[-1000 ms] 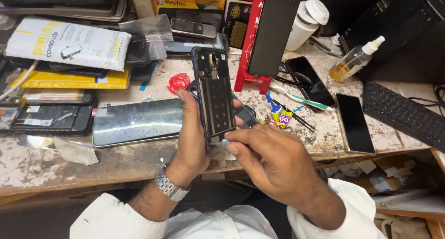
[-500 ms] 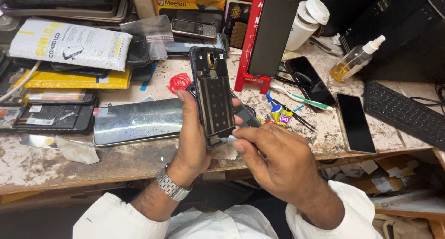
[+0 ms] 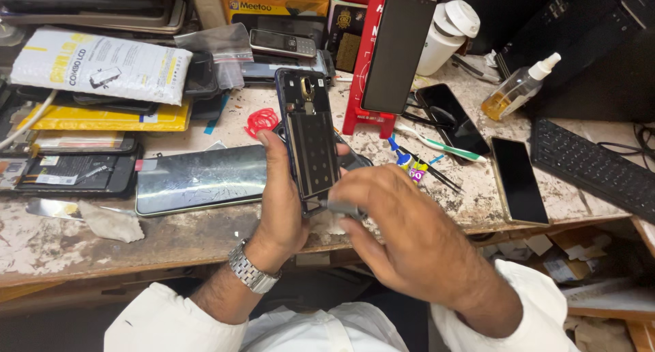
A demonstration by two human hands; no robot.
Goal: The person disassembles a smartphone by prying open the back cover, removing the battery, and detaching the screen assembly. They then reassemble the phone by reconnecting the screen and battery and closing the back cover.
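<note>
My left hand [image 3: 281, 200] grips an opened phone body [image 3: 308, 139] upright over the bench edge, its dark inner side with a black battery panel facing me. A metal watch sits on that wrist. My right hand [image 3: 402, 237] pinches a small grey tool [image 3: 342, 208] whose tip meets the phone's bottom end. The tip itself is hidden behind my fingers.
A cracked screen panel [image 3: 201, 178] lies left of the phone. Loose phones [image 3: 518, 180] and a black keyboard [image 3: 592, 166] lie to the right, with a spray bottle [image 3: 517, 90] behind. A red stand [image 3: 372, 65] props up a dark phone. Boxes and packets [image 3: 102, 65] crowd the back left.
The phone has tilted slightly and stays in my left hand. My right hand has shifted a little along the phone's lower end with the tool.
</note>
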